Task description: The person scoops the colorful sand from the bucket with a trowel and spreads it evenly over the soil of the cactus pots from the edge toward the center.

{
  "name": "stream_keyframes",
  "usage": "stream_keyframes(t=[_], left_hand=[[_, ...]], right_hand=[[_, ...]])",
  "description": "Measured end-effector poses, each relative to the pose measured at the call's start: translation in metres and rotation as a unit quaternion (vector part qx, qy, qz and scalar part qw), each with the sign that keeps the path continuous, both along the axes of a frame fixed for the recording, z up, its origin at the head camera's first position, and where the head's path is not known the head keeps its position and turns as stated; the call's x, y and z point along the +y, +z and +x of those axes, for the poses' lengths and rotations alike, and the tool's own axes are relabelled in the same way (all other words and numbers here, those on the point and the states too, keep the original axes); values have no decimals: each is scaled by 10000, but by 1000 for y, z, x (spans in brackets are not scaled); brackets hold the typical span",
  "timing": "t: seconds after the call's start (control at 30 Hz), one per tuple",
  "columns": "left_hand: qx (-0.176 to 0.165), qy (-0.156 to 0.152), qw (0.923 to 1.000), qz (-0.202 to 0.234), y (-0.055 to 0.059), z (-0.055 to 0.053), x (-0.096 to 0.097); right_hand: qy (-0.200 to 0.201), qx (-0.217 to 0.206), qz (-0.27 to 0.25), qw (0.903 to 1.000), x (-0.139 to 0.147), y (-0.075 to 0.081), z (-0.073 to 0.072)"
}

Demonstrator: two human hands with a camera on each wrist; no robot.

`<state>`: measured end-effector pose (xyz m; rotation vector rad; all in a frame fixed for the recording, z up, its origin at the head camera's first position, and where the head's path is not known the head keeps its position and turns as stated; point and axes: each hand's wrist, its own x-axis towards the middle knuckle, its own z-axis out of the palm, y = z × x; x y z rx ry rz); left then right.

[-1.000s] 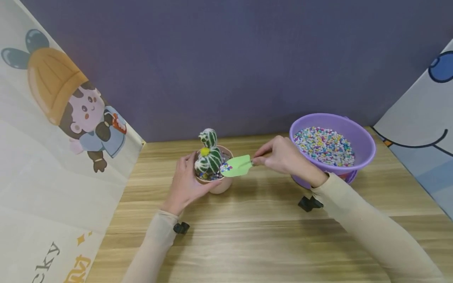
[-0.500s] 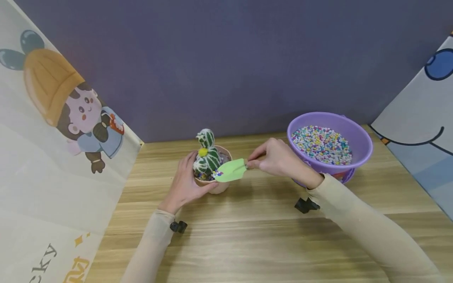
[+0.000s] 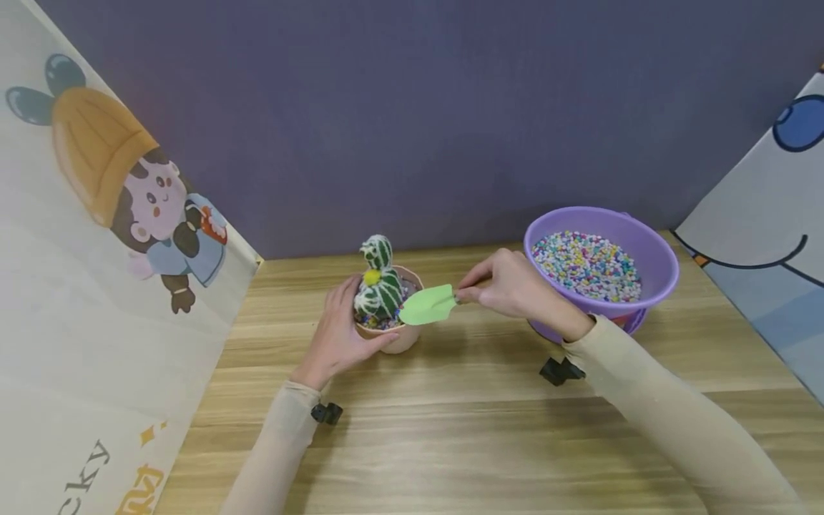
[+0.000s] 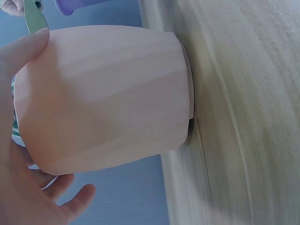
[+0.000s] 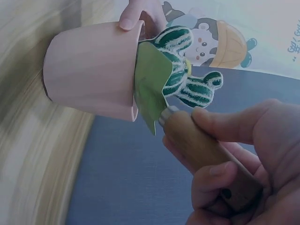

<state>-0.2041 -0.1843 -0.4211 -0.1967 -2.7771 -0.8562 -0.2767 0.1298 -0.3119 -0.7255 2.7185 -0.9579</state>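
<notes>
A pale pink flower pot (image 4: 108,93) stands on the wooden table, holding a green-and-white cactus (image 3: 383,292) with a yellow flower. My left hand (image 3: 337,336) grips the pot at its rim, thumb at the front and fingers round the left side. In my right hand (image 3: 511,286) is a small trowel with a light green blade (image 3: 428,305) and a wooden handle (image 5: 206,154), which the fingers wrap round. The blade tip lies over the pot's right rim beside the cactus, and no beads show on it. Colourful beads (image 3: 381,323) lie around the cactus base.
A purple bucket (image 3: 663,275) with many multicoloured beads (image 3: 589,266) stands at the right, just beyond my right forearm. A dark blue-grey panel (image 3: 412,129) rises behind the wooden table (image 3: 425,443). Printed white panels flank both sides.
The trowel moved left and down over the pot, then back slightly right. The beads on its blade tip are gone from it. The left hand still holds the pot.
</notes>
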Motion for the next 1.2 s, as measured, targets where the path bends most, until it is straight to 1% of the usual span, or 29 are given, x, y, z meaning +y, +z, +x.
stream_keyframes(t=[0.13,0.23,0.37,0.43,0.53,0.83,1.0,1.2], left_hand=[[70,-39,9999,96,-3,-1,0],[94,-78,9991,414,-6,-1,-2],[-154,72,9958,895,-9,2,-4],[-301,207,9945,981,-10,3,-4],[-350,351,9938,998,-10,3,-1],[-249,604,9936,916,-10,5,9],[-223,601,9943,855,-10,4,9],[0,532,9946,887,-7,7,8]], right_hand=[[-78,-32,22,10000,3,-1,-1],[-115,-40,-12,9999,4,-1,0],[-84,-34,-105,9999,6,1,1],[-46,-30,-140,9999,7,1,2],[-44,30,-116,9999,7,3,3],[-37,26,-170,9998,12,1,0],[-78,50,-186,9998,17,-2,-2],[-116,-13,-314,9994,25,-5,-1]])
